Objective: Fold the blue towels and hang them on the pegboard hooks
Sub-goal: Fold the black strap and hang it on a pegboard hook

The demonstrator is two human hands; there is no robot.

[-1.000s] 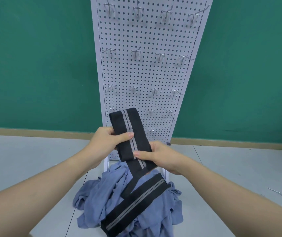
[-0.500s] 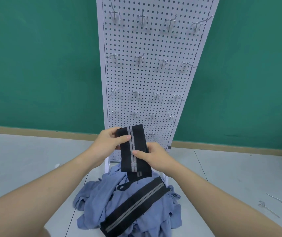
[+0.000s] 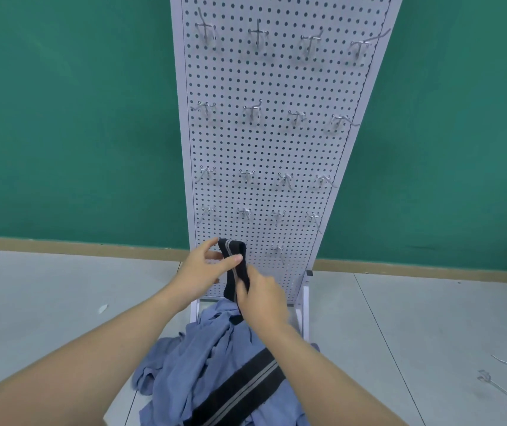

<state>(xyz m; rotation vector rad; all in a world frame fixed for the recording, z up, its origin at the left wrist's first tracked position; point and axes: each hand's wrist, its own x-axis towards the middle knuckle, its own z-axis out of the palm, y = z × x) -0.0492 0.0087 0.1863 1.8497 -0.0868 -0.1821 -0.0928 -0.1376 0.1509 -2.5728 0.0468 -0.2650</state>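
Two hands, left hand [image 3: 198,273] and right hand [image 3: 261,298], pinch a folded black striped band [image 3: 236,269] before the perforated white pegboard [image 3: 276,142]; crumpled blue towels [image 3: 215,358] lie below.

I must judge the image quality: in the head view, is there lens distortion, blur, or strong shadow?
Head view: wide-angle distortion makes the pegboard taper toward the floor; lighting is even and soft, with only faint shadows; no glare; the left hand and right hand on the black striped band look slightly soft; the blue towels appear sharp.

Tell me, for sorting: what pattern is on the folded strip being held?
Black strip with pale grey lengthwise stripes; head view.
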